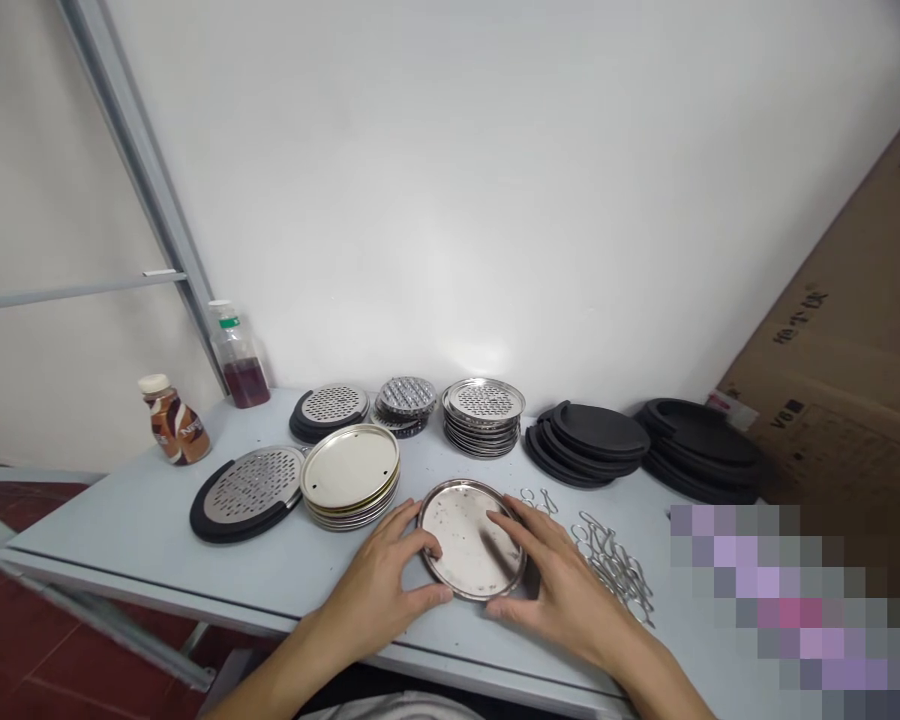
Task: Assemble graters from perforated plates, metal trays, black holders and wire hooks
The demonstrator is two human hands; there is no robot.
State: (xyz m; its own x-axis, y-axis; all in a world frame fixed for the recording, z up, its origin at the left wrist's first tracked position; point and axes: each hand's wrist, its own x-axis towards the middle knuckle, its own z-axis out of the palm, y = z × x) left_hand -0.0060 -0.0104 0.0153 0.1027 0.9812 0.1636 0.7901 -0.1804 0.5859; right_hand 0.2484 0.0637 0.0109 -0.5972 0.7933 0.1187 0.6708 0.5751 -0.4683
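Note:
Near the table's front edge is a shallow round metal tray [469, 535] with a raised rim and dark specks on its surface. My left hand [379, 575] grips its left rim, thumb at the near edge and fingers curled over the side. On the opposite side, my right hand [559, 580] holds the right rim, with one finger reaching over the inside. Just left of the tray stands a stack of cream and silver round plates [349, 468]. Loose metal wire clips [611, 562] lie in a heap beyond my right hand.
Perforated steel discs in black holders [251, 485] sit at left. Behind are stacked grater discs [486, 402] and black round bases [596, 435]. Two bottles, one brown-labelled [176, 425] and one with dark red liquid [244, 375], stand far left. A cardboard box [847, 350] is at right.

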